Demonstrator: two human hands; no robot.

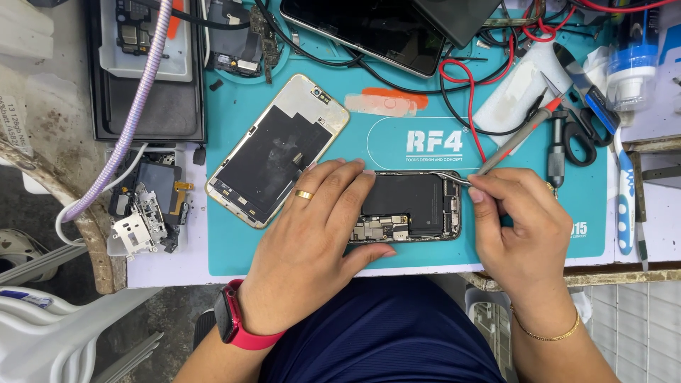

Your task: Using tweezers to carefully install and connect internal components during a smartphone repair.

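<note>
Well, starting out beyond my left hand (316, 227), a heap of loose metal shields and brackets (145, 216) sits off the edge of the teal work mat (234, 248), with a lilac braided cable (138, 106) running up past it. Nearer that hand, just above and to its outer side, lies the detached screen panel (277, 159), face down and tilted, its gold rim touching nothing I hold. My left hand is laid flat, fingers spread, pressing down on the near end of the opened phone (415, 207), which rests on the mat right between my two hands; the palm hides that end, so I cannot see what is under it. The phone's exposed insides, a black battery and small boards, show just past my fingertips. I judge this body light and stiff in its frame but fragile within: the connectors and thin flex strips will not bear prodding, so it should be steadied by the metal rim and never by the boards. To the far side, my right hand (521, 234) is closed in a pinch on fine metal tweezers (457, 179), whose curved tips reach the phone's upper corner at its edge. The tweezers look slim and slippery, best held near the middle for control. Beyond the right hand, above and outward, lie a red-tipped probe (521, 138), scissors (578, 138) and a blue toothbrush (624, 206), all well apart from my grip.
</note>
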